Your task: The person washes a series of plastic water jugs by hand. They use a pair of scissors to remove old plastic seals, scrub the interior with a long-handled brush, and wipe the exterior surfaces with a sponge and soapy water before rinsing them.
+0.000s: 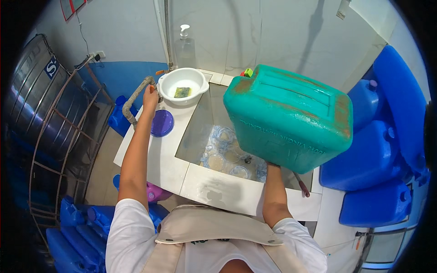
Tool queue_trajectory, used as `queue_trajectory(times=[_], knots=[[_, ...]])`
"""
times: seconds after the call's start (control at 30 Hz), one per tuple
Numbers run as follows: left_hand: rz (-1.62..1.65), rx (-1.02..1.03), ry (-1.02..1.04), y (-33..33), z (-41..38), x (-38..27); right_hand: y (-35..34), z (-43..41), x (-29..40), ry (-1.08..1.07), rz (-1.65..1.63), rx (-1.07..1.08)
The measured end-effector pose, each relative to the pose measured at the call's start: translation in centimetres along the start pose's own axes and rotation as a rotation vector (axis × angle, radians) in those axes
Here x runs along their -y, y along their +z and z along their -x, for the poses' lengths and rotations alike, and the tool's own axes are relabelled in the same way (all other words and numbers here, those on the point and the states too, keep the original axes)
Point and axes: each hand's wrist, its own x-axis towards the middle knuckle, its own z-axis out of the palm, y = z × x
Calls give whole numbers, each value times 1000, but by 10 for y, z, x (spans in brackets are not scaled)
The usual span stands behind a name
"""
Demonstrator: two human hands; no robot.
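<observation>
My left hand (pixel 150 97) is closed around the orange valve handle (pixel 152 88) on a bent pipe (pixel 131 102) at the counter's left side. Over the tiled sink (pixel 194 138), a wet teal plastic jerrycan (pixel 286 126) is tipped bottom-up, with brown stains along its base edges. My right hand (pixel 272 166) supports it from below; the fingers and the can's mouth are hidden behind it. Several clear plastic containers (pixel 215 161) lie in the sink's bottom. Near my left hand sit a white basin (pixel 164 89) holding a yellow-green sponge (pixel 182 92), and a purple round lid (pixel 162 123).
Blue jerrycans (pixel 362 157) crowd the right side, with more blue containers (pixel 78 235) on the floor at lower left. A pump bottle (pixel 184 51) stands behind the basin. A brown-handled tool (pixel 302 186) leans over the sink's front edge. A steel tank (pixel 44 99) stands far left.
</observation>
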Motion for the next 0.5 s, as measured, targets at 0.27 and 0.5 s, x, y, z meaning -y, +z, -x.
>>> queue_trajectory(times=[0.27, 0.5], knots=[[-119, -78, 76, 5, -11, 8, 2, 0, 3, 3, 1, 10], [-275, -140, 177, 7, -16, 14, -1, 3, 0, 7, -1, 5]])
